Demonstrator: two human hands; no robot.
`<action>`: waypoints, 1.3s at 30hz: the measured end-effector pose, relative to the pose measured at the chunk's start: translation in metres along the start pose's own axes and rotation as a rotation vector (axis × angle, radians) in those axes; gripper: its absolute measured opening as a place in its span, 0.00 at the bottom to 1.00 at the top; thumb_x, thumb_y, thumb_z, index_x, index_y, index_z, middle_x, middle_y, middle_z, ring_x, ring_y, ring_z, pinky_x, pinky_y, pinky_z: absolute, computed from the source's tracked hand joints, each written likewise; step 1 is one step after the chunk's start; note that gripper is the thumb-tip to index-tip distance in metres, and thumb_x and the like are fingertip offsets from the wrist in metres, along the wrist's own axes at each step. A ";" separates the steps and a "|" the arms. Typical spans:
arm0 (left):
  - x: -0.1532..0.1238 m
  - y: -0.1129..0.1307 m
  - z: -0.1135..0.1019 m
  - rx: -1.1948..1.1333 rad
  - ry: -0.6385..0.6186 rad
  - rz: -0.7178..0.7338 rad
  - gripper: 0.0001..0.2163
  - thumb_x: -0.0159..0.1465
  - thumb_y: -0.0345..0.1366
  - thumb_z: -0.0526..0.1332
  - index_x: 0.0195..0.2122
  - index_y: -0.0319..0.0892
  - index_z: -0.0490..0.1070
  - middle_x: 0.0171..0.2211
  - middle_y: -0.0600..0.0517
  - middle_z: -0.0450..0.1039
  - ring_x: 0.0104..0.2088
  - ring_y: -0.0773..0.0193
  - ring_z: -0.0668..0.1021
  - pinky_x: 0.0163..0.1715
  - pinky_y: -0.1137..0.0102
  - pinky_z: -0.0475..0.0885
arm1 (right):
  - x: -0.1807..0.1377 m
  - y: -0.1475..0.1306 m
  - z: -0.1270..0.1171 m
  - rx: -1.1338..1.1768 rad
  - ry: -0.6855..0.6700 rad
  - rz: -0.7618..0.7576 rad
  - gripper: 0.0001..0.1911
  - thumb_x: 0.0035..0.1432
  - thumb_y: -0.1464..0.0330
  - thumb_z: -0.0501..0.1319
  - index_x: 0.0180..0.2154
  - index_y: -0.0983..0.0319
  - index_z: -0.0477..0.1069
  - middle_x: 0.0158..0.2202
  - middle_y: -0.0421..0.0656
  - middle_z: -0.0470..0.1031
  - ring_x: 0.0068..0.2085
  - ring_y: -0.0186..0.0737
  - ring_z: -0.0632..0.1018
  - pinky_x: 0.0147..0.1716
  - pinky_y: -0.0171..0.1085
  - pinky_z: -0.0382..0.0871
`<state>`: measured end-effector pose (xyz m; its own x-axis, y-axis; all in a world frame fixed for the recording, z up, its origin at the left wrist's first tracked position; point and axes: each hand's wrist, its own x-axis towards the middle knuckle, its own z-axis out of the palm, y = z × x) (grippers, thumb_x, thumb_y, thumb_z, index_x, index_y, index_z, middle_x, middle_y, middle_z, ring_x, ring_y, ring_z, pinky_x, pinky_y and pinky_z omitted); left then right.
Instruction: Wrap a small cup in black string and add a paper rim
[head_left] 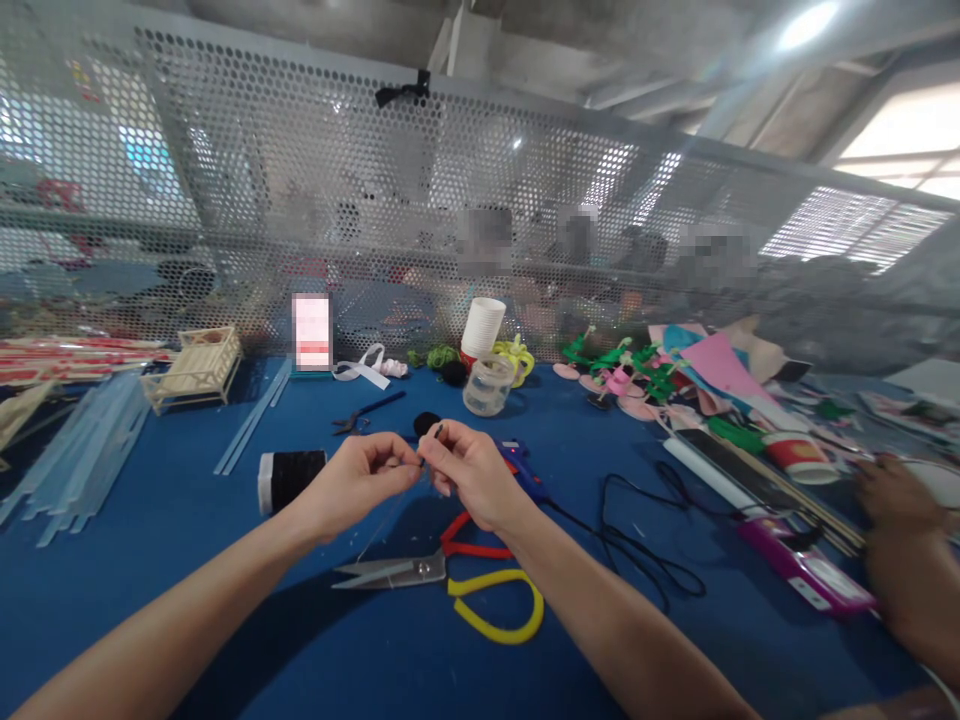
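My left hand (365,475) and my right hand (472,472) meet in front of me above the blue table (187,600), fingertips pinched together on a small dark piece (429,452) with a thin clear thread hanging down from it. What the piece is I cannot tell. Under the hands lie scissors (420,566) with red and yellow handles. A blue glue gun (525,472) lies just behind my right hand, partly hidden by it. A black spool (291,478) lies left of my left hand.
Another person's hand (900,500) rests at the right edge near a purple case (806,570). A black cable (645,540) loops right of the scissors. Clear sticks (82,450), a small wooden bed (196,368), white cups (482,327), a plastic jar (487,385) and craft flowers (622,370) stand before a perforated panel (300,200).
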<state>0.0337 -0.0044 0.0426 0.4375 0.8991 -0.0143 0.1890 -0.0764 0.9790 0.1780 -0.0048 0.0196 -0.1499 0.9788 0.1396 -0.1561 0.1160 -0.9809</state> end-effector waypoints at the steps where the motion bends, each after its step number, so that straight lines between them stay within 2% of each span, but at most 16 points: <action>1: 0.000 -0.001 0.001 -0.025 0.002 -0.011 0.08 0.49 0.38 0.59 0.22 0.38 0.64 0.17 0.59 0.56 0.19 0.74 0.56 0.18 0.75 0.48 | 0.000 0.000 0.000 -0.015 -0.002 -0.006 0.18 0.43 0.56 0.62 0.21 0.62 0.60 0.14 0.32 0.59 0.14 0.24 0.60 0.14 0.29 0.52; 11: 0.002 -0.006 0.004 -0.330 -0.063 -0.119 0.11 0.48 0.39 0.64 0.22 0.38 0.64 0.13 0.62 0.54 0.14 0.78 0.53 0.15 0.75 0.43 | -0.001 -0.003 -0.001 0.009 -0.036 0.007 0.18 0.42 0.55 0.63 0.21 0.62 0.61 0.16 0.32 0.59 0.15 0.25 0.61 0.14 0.29 0.52; 19: -0.001 -0.004 0.006 -0.454 -0.079 -0.184 0.14 0.46 0.40 0.66 0.20 0.38 0.62 0.11 0.63 0.52 0.13 0.79 0.51 0.15 0.76 0.42 | -0.002 -0.005 0.000 0.020 -0.051 -0.001 0.18 0.42 0.56 0.63 0.20 0.62 0.60 0.16 0.32 0.58 0.15 0.25 0.60 0.14 0.29 0.52; 23: -0.001 -0.004 0.006 -0.383 -0.057 -0.152 0.13 0.47 0.40 0.64 0.20 0.39 0.61 0.11 0.63 0.51 0.13 0.79 0.51 0.15 0.76 0.43 | -0.002 -0.005 0.000 -0.018 -0.044 -0.025 0.18 0.44 0.56 0.62 0.20 0.62 0.60 0.15 0.32 0.58 0.15 0.25 0.60 0.14 0.29 0.52; 31: 0.000 -0.004 0.005 0.054 0.084 0.081 0.09 0.51 0.37 0.59 0.19 0.39 0.62 0.14 0.61 0.54 0.17 0.75 0.55 0.17 0.76 0.49 | -0.002 -0.001 -0.002 -0.179 0.021 -0.077 0.16 0.50 0.59 0.59 0.20 0.61 0.58 0.11 0.31 0.58 0.14 0.26 0.60 0.16 0.29 0.53; 35: -0.001 -0.003 0.006 0.102 0.108 0.085 0.09 0.51 0.37 0.58 0.19 0.39 0.62 0.14 0.61 0.52 0.17 0.75 0.54 0.17 0.76 0.48 | -0.002 0.001 0.000 -0.192 0.053 -0.090 0.16 0.50 0.60 0.59 0.20 0.62 0.58 0.11 0.31 0.59 0.14 0.26 0.60 0.16 0.29 0.53; 39: -0.001 -0.001 0.005 0.033 0.092 0.063 0.09 0.51 0.38 0.59 0.19 0.38 0.62 0.15 0.60 0.55 0.17 0.75 0.54 0.17 0.76 0.48 | -0.001 -0.001 0.000 -0.051 -0.019 -0.049 0.14 0.47 0.59 0.61 0.23 0.62 0.62 0.14 0.32 0.61 0.16 0.26 0.63 0.15 0.29 0.57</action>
<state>0.0373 -0.0071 0.0403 0.3675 0.9276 0.0668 0.1931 -0.1463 0.9702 0.1783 -0.0058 0.0204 -0.1618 0.9685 0.1893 -0.1134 0.1723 -0.9785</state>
